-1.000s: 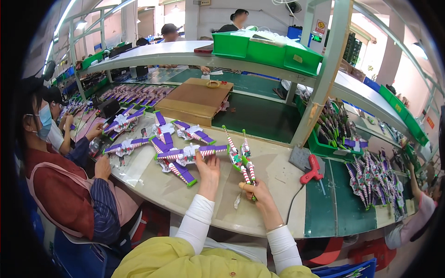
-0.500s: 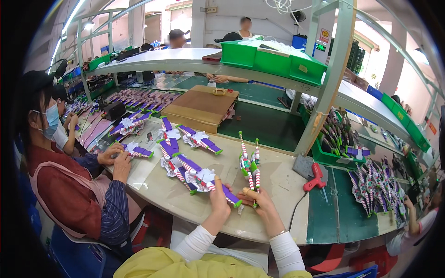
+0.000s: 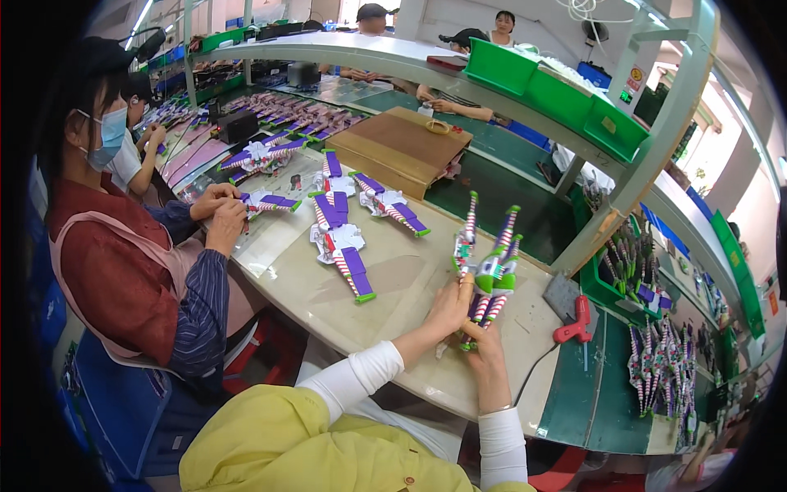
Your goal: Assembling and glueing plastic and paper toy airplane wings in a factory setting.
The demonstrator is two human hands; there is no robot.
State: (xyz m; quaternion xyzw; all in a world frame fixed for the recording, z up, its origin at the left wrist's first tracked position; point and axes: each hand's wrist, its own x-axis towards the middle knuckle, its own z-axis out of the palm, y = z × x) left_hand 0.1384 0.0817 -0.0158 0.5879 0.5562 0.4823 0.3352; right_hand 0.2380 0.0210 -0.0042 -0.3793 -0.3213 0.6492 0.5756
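Note:
My right hand (image 3: 487, 351) is closed around the red-and-white striped lower limbs of a toy figure half (image 3: 497, 275) with a green and white body. Its striped upper limbs point away from me. Close against it, my left hand (image 3: 447, 312) is closed at the base of a narrower striped toy piece (image 3: 465, 234) with a green tip; its fingers partly hide the grip. To the left, a white toy piece with purple wings (image 3: 340, 242) lies on the tabletop (image 3: 393, 295). Farther back are similar winged pieces (image 3: 385, 201).
A red glue gun (image 3: 576, 321) with a cord lies right of my hands, by a grey pad (image 3: 562, 295). A brown carton (image 3: 393, 148) stands at the back. Striped toy parts (image 3: 660, 365) are piled at right. At left, a masked co-worker (image 3: 123, 271) handles a winged piece.
My left hand has let go of the winged piece, which now lies on the table, and moved right to the striped parts. The toy half in my right hand has turned and separated from the narrower piece.

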